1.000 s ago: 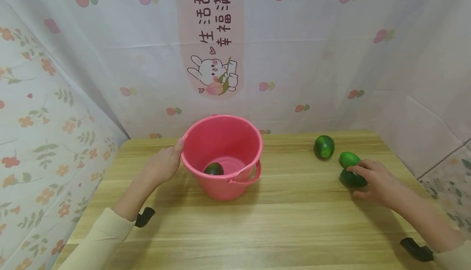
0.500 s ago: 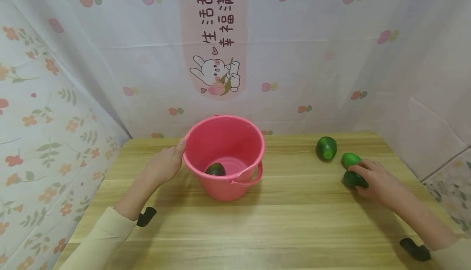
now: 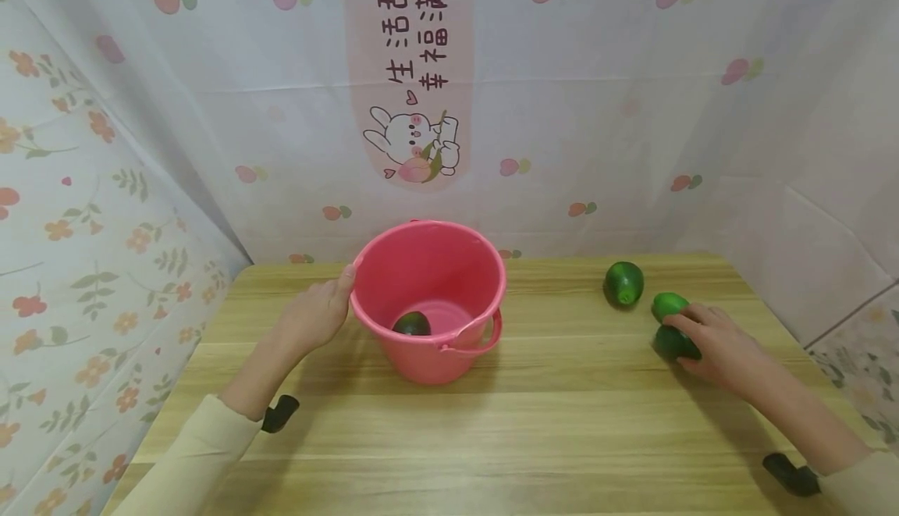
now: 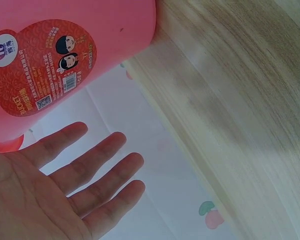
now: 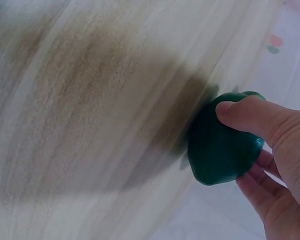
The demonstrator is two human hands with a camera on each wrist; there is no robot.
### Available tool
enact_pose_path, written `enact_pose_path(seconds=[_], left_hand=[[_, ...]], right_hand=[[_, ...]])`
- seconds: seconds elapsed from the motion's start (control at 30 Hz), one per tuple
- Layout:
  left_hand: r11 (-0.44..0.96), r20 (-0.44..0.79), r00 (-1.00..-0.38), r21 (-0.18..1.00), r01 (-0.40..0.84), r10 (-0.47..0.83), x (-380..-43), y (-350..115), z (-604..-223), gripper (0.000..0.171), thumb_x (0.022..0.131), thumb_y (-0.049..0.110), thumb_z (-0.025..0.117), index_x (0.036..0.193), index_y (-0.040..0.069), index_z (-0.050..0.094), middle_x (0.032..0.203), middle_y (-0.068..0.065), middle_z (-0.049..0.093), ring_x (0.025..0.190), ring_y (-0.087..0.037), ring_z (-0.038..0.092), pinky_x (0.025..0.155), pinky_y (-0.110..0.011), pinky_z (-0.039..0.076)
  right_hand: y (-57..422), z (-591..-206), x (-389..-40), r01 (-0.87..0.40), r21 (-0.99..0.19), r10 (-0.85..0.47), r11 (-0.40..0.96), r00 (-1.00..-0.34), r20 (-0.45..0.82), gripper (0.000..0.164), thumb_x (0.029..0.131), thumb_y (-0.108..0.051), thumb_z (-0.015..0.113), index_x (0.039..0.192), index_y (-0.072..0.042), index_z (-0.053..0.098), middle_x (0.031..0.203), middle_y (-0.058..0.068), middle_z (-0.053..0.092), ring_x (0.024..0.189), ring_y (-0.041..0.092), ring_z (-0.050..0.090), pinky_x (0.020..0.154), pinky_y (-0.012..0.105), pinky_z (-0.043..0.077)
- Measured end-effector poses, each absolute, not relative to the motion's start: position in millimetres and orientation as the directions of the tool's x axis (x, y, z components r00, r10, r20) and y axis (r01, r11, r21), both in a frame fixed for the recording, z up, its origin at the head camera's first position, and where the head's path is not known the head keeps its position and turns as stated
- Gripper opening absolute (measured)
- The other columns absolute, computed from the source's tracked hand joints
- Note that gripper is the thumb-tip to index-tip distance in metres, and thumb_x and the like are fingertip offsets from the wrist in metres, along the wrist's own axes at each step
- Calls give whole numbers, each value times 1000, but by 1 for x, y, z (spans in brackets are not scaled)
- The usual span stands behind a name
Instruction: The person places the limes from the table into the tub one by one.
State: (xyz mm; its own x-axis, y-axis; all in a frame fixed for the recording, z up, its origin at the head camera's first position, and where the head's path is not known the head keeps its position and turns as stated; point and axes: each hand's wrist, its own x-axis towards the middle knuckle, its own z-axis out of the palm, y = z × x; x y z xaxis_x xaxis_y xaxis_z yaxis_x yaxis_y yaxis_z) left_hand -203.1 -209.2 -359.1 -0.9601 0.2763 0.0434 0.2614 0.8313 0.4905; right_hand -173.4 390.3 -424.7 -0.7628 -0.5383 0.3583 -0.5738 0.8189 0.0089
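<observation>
A pink bucket (image 3: 433, 360) stands left of the table's middle, with a dark green rounded fruit (image 3: 412, 324) inside on its floor. My left hand (image 3: 318, 314) is at the bucket's left side, its thumb on the rim. In the left wrist view its other fingers (image 4: 97, 164) stretch out straight and spread, below the bucket's labelled wall. At the right, my right hand (image 3: 718, 348) grips a glossy dark green fruit (image 5: 225, 150), thumb on one side and fingers on the other. Right behind it lies a brighter green fruit (image 3: 669, 307), partly covered by the hand in the head view.
Another dark green fruit (image 3: 623, 284) with a paler end lies farther back, left of the right hand. The bucket's handle (image 3: 485, 342) hangs down at its front right. Behind the wooden table (image 3: 449, 446) hangs a printed white curtain (image 3: 562, 126).
My right hand's fingers have closed on the near dark green fruit, which has barely moved. The left hand stays at the bucket's rim. The head view has shifted slightly.
</observation>
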Motion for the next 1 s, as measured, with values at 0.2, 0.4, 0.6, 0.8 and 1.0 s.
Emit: enact_pose_path(seconds=[0.2,0.4,0.6,0.8,1.0], left_hand=[[835,42,-962,487,256,271,-203,-209,-359,79,109,55,7,118,9,71,116,-12,68,102,-33,64,84,-58,47],[835,38,-962,488,254,270,-204,-210,-359,78,109,54,7,108,11,73,102,-8,68,94,-29,63,78,-54,47],[841,38,-963,479,253,268,-204,-210,-359,79,108,55,6,107,11,73,97,-8,67,90,-28,62,75,-52,47],[844,29,-965,478,243,261,-203,-210,-360,79,108,55,7,117,10,71,106,-9,68,95,-30,63,75,-54,48],[841,32,-964,482,245,263,-204,-210,-360,78,108,55,7,119,10,71,117,-11,68,103,-33,64,83,-58,48]], right_hand=[[388,-422,-174,-565,19,-539,825,-775,331,69,48,3,99,108,4,66,102,23,58,89,44,58,70,57,51],[385,-420,-174,-571,14,-544,821,-774,324,66,49,2,98,106,2,66,101,21,57,89,44,58,71,57,51],[385,-419,-175,-606,23,-569,795,-734,370,68,47,1,98,107,1,66,100,20,57,86,43,58,67,56,51],[383,-416,-177,-627,22,-582,778,-707,402,70,46,0,98,108,1,65,101,21,57,86,43,58,66,55,51],[378,-414,-178,-651,9,-592,759,-684,426,69,48,-3,97,109,2,64,101,20,57,84,40,59,66,54,51]])
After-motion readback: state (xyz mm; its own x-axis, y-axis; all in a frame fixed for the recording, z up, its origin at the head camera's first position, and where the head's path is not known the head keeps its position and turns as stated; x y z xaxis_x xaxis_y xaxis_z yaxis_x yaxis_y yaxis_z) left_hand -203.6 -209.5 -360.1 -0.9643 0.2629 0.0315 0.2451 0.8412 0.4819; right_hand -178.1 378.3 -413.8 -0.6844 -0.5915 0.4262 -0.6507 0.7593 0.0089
